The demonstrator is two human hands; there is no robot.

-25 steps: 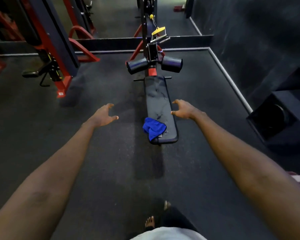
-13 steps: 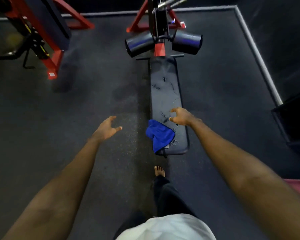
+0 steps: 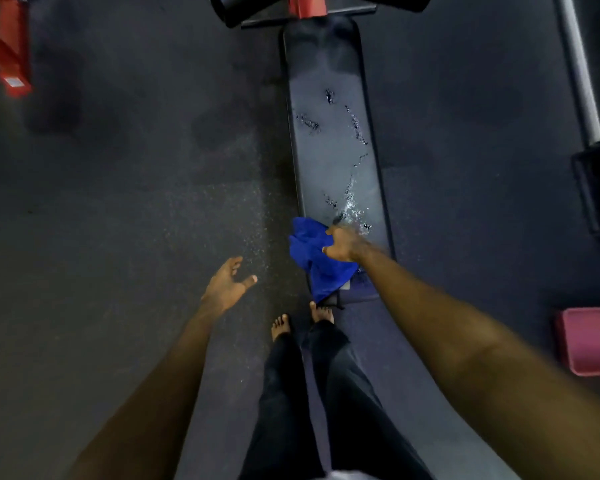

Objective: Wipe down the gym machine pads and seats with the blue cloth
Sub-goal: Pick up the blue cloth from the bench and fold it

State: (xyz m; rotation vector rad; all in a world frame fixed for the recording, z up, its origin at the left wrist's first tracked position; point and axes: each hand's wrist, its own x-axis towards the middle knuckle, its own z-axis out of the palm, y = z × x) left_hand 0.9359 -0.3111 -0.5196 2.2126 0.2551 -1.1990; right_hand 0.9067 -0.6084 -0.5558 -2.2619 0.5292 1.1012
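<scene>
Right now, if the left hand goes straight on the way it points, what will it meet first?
Probably the left edge of the long dark padded bench, beyond the blue cloth; the left hand hangs open over the dark speckled floor, and depth is unclear.

Right hand [image 3: 343, 245] grips the blue cloth [image 3: 326, 275], arm outstretched; left hand [image 3: 227, 285] hangs open, fingers spread.

Interior of a gym, seen from above. A long black padded bench [image 3: 329, 150] runs away from the viewer to a red steel frame [image 3: 307, 5] flanked by cylindrical roller pads [image 3: 232, 10], and the red foot of a second machine [image 3: 9, 57] stands at the far left. All of this equipment stands on dark speckled rubber flooring [image 3: 136, 174], of the kind laid in weight rooms.
</scene>
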